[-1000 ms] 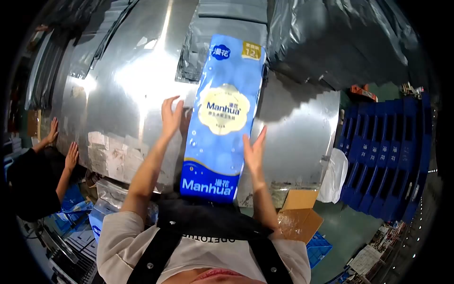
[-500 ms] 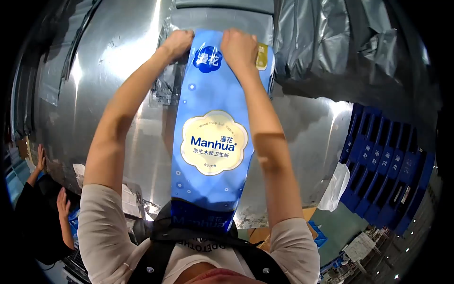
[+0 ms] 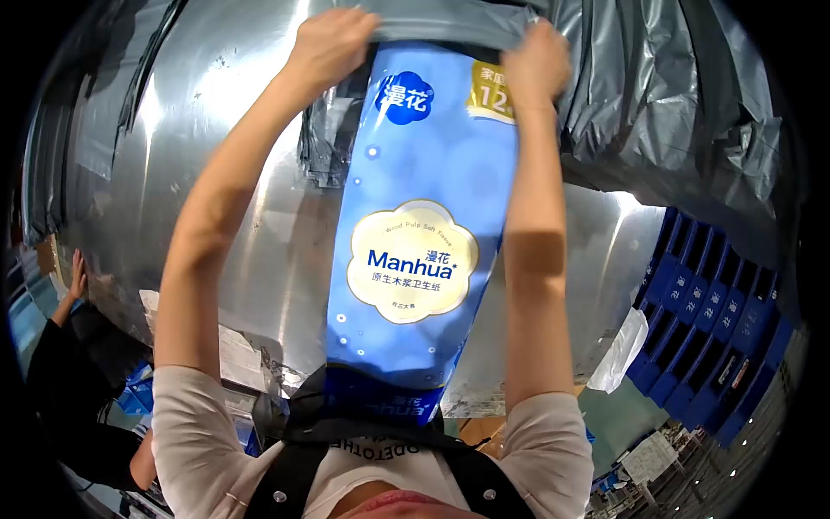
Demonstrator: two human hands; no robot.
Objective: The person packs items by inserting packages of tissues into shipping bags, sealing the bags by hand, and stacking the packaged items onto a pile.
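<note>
A long blue Manhua tissue bag (image 3: 419, 173) lies flat on the metal surface, running from my waist up to the far side. A strip of grey plastic sheet (image 3: 450, 24) stretches across just beyond the bag's far end. My left hand (image 3: 333, 48) is closed on the sheet's left end, with the fingertips partly hidden. At the right end my right hand (image 3: 538, 65), a little blurred, has its fingers curled over the sheet, beside the gold label (image 3: 490, 89) on the bag's corner.
The shiny metal surface (image 3: 220, 112) curves around the bag. Crumpled grey plastic (image 3: 640, 95) hangs at the upper right. A stack of folded dark blue bags (image 3: 705, 311) is at the right. At the left edge is another person's hand (image 3: 79, 275).
Both hands have left the bag's far end and moved further out and apart, the right one to the right. They now hold the grey sheet. The bag has shifted slightly right.
</note>
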